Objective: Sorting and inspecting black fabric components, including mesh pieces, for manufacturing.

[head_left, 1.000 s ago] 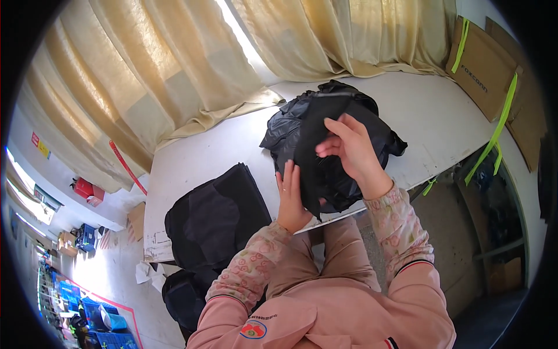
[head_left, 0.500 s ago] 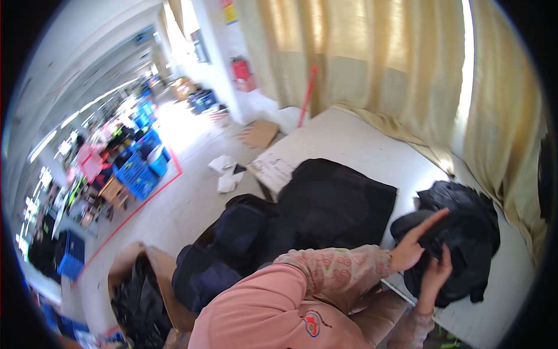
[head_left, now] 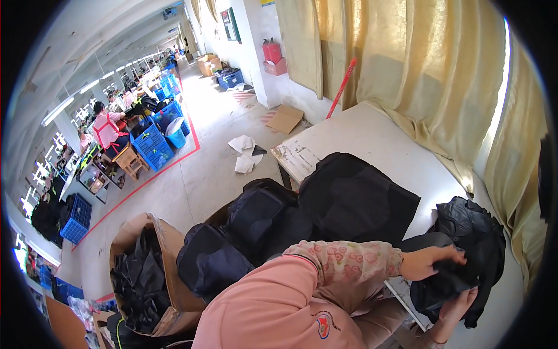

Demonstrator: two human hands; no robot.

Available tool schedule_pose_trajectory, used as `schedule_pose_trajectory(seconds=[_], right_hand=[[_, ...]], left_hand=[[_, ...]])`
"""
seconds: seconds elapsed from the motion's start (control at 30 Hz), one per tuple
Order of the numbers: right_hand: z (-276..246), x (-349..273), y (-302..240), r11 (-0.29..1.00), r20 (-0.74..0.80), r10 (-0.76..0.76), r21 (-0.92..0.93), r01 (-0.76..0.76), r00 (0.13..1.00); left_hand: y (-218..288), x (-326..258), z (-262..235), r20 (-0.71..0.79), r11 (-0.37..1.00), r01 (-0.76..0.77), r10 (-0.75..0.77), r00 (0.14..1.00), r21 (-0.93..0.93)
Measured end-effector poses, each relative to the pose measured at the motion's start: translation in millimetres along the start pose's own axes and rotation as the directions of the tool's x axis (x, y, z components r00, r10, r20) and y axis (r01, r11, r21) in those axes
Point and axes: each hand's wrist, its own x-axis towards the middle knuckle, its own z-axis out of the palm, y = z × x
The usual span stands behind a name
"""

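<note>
A bulky black fabric piece (head_left: 444, 288), bag-like in shape, lies at the right front of the white table. Over its top reaches my left hand (head_left: 430, 262), fingers stretched out and slightly blurred, gripping nothing that I can see. At its near right edge my right hand (head_left: 459, 305) has its fingers closed on the cloth. Behind it sits a crumpled, shiny black bundle (head_left: 465, 218). Left of my hands, a flat stack of black fabric (head_left: 360, 195) rests on the table. Further left are rounded dark bag-like pieces (head_left: 256, 212), partly hidden by my sleeve.
The white table (head_left: 401, 154) runs back to yellow curtains (head_left: 395, 58). An open cardboard box (head_left: 168, 262) of black material stands at left. White scraps (head_left: 244, 152) and flat cardboard (head_left: 285, 119) lie on the floor. A person (head_left: 107, 128) sits among blue crates (head_left: 152, 148).
My left hand has gone from a raised, pointing finger to several fingers stretched over the black fabric. My right hand stays at its near side. The whole view has shifted and become sharper.
</note>
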Motion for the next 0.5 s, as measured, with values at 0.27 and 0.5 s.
schedule_pose_trajectory(seconds=[0.27, 0.5], right_hand=[[74.5, 11.2, -78.0, 0.418, 0.22, -0.592, -0.739, 0.529, 0.775], [47.2, 49.7, -62.8, 0.091, 0.491, -0.585, -0.751, 0.654, 0.645]], left_hand=[[32.1, -26.3, -40.7, 0.331, 0.36, 0.783, -0.757, 0.563, -0.508], [10.7, -24.7, -20.6, 0.777, 0.59, 0.774, -0.37, 0.51, -0.228]])
